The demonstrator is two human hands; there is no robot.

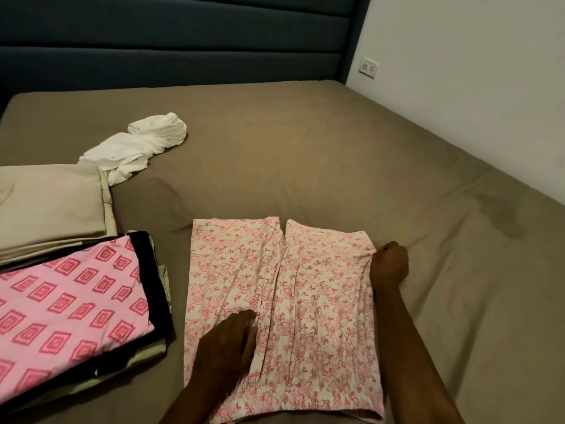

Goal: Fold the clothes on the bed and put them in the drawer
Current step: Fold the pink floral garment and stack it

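A white garment with a pink floral print (305, 286) lies spread flat on the brown bed sheet (305, 148), folded into two side-by-side panels. My left hand (227, 347) rests flat on its lower left part with straight fingers. My right hand (389, 264) is curled at the garment's right edge near the top corner and grips the cloth there. A crumpled white garment (140, 145) lies loose further back on the left. No drawer is in view.
At the left sits a stack of folded clothes: a pink piece with square print (67, 307) on top, black cloth (153, 270) under it, beige folded fabric (52, 203) behind. A dark blue headboard (183, 41) spans the back; the wall with a socket (369, 67) is at right.
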